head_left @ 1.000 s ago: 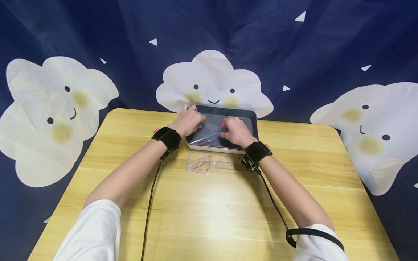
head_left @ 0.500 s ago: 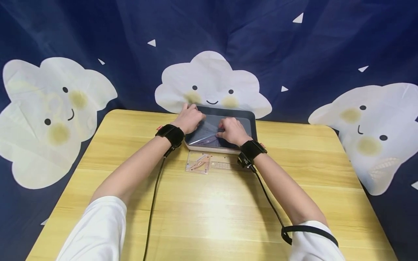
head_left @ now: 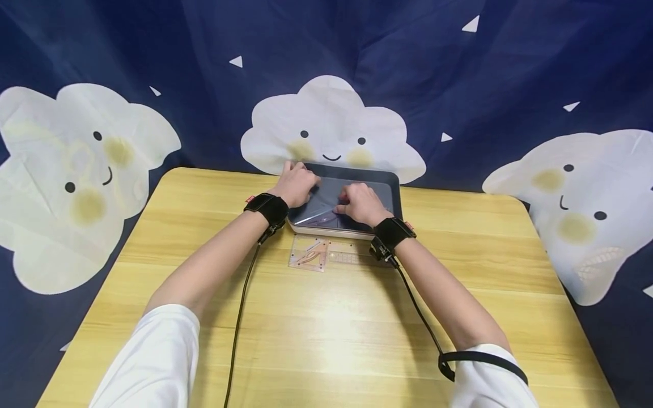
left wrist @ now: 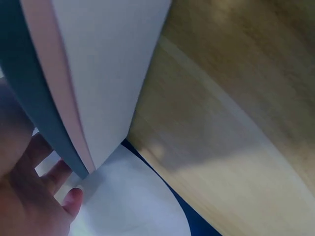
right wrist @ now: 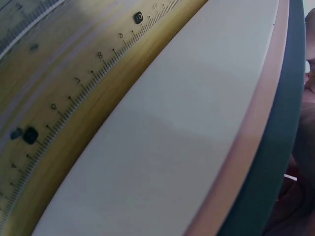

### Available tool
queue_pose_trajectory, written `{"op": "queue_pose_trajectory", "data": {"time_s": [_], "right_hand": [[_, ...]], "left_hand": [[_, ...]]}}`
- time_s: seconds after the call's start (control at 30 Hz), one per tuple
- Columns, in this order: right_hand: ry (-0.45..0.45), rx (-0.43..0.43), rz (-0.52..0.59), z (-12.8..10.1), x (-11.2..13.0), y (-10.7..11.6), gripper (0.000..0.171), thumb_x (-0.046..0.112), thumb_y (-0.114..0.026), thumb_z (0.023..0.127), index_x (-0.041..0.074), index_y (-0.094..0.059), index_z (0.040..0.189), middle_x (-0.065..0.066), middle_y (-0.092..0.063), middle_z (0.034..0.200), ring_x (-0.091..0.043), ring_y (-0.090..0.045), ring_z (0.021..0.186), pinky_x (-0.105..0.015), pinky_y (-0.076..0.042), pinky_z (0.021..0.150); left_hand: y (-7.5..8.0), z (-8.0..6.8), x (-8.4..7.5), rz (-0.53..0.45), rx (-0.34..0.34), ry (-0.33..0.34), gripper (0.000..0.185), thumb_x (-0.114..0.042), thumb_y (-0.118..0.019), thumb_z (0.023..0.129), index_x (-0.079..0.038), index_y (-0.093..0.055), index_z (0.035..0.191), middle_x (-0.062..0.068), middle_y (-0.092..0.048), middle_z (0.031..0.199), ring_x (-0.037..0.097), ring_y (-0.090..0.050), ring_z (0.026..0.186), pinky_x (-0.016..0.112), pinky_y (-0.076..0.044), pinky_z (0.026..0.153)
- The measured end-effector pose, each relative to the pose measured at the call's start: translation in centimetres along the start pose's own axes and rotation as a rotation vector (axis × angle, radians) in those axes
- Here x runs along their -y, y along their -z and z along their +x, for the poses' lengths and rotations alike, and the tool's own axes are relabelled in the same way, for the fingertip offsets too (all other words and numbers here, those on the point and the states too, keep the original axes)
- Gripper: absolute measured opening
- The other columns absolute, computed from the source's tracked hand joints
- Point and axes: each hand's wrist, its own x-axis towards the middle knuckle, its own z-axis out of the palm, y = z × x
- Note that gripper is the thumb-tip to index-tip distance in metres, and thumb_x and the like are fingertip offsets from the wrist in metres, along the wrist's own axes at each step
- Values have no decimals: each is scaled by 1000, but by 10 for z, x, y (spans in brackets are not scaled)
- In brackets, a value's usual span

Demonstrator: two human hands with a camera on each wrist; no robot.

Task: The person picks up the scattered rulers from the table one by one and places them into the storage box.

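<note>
Nearest the viewer, two white sleeves (head_left: 153,362) are seen at the front edge of the pale yellow wooden table (head_left: 326,328), and a black cable (head_left: 237,334) is trailed along each forearm from a black wrist strap (head_left: 265,208). Just in front of the flat dark-screened tablet with a white and pink edge (head_left: 380,187), on the viewer's side, a clear plastic ruler with printed black marks (head_left: 326,254) is laid flat on the table; its scale is shown close up beside the tablet's white side (right wrist: 162,147) in the right wrist view. The tablet is placed at the far middle of the table, close to the back edge. A thin transparent film sheet (head_left: 318,211) is lifted off the tablet's screen at its near left part. The right hand (head_left: 359,205) is set over the middle of the tablet, its fingers curled and pinching the film. The left hand (head_left: 296,184) is rested on the tablet's far left corner, its fingers (left wrist: 47,172) loosely spread and bent over the edge. Behind the tablet, a dark blue cloth with white smiling clouds (head_left: 331,127) is hung.
</note>
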Motion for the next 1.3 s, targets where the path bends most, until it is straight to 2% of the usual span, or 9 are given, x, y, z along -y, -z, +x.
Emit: {"op": "queue_pose_trajectory", "data": {"time_s": [0.3, 0.63, 0.8, 0.9, 1.07, 1.17, 1.3], "right_hand": [[14, -8, -1, -1, 1, 0, 22, 19, -82, 92, 2, -74, 102, -11, -73, 99, -27, -67, 91, -51, -54, 89], [48, 13, 13, -4, 1, 5, 24, 21, -81, 93, 2, -76, 108, -12, -76, 105, -30, -71, 98, -47, -55, 90], [100, -40, 47, -13, 2, 17, 30, 22, -78, 95, 0, -73, 116, -16, -73, 111, -32, -70, 102, -49, -56, 89], [128, -75, 56, -26, 3, 23, 34, 22, -76, 97, -1, -70, 122, -17, -70, 115, -34, -68, 105, -49, -55, 90], [196, -99, 52, -48, 5, 31, 36, 26, -75, 98, 0, -70, 122, -17, -70, 114, -33, -68, 104, -49, -55, 89], [224, -126, 60, -61, 3, 34, 35, 24, -76, 98, 0, -71, 122, -18, -70, 111, -33, -68, 101, -48, -55, 86], [236, -151, 68, -78, 0, 34, 34, 24, -76, 98, 2, -71, 124, -18, -71, 111, -34, -68, 102, -49, -55, 85]], "left_hand": [[1, -5, 4, -31, -6, -1, 28, -13, -72, 97, -19, -76, 124, 6, -70, 125, 34, -51, 122, 50, -30, 95], [3, -6, 2, -5, -3, -11, 25, -6, -70, 95, -17, -75, 116, 7, -69, 119, 34, -51, 118, 51, -30, 95], [7, -8, 1, -8, -39, -26, 32, -12, -66, 99, -16, -68, 131, 9, -66, 131, 35, -50, 127, 55, -31, 100], [10, -15, -3, -42, -89, -51, 37, -15, -64, 102, -15, -64, 139, 9, -63, 138, 36, -48, 132, 58, -30, 104], [15, -42, -12, -203, -150, -77, 39, -14, -63, 102, -12, -64, 141, 10, -61, 145, 33, -47, 136, 57, -27, 109], [15, -58, -20, -283, -167, -97, 40, -14, -63, 102, -11, -63, 141, 10, -60, 147, 32, -47, 136, 56, -27, 106], [10, -72, -32, -308, -177, -122, 40, -15, -63, 103, -12, -63, 142, 10, -61, 146, 32, -47, 137, 54, -30, 103]]}}
